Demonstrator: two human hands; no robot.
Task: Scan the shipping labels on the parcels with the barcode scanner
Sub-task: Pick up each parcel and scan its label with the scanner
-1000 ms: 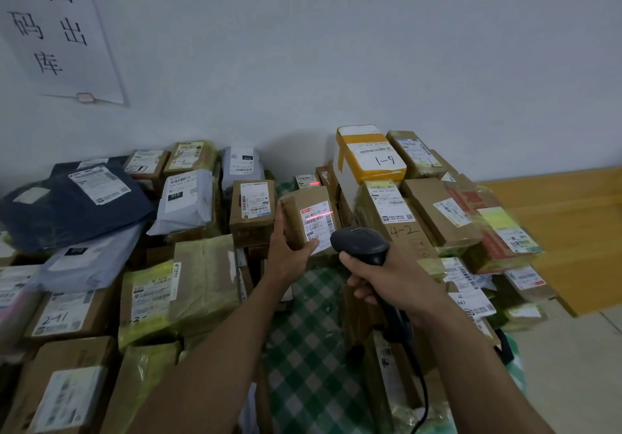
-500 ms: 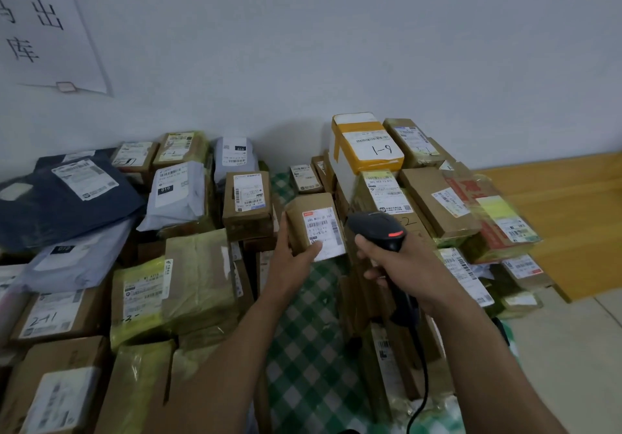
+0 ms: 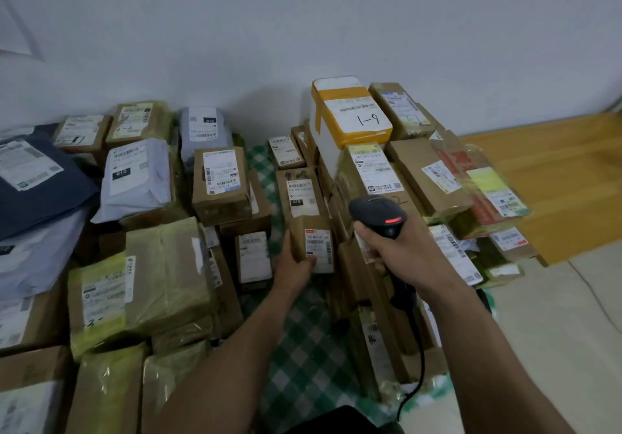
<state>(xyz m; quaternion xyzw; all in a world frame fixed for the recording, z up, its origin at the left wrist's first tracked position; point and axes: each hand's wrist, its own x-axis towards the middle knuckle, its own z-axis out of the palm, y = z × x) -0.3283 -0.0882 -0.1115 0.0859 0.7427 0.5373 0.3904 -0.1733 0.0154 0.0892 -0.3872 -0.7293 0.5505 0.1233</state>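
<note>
One at a time: with left hand (image 3: 292, 265) clamped round the small box (image 3: 299, 231) at nine o'clock from the scanner (image 3: 377, 211), turn its label (image 3: 318, 248) up, then aim that scanner, gripped tight in right hand (image 3: 404, 252), squarely across it.

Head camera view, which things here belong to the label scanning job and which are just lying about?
Job: barcode scanner in the right hand; small brown parcel gripped by the left hand; its shipping label; box marked 1-9.
Lying about: green checked cloth; wooden surface.
</note>
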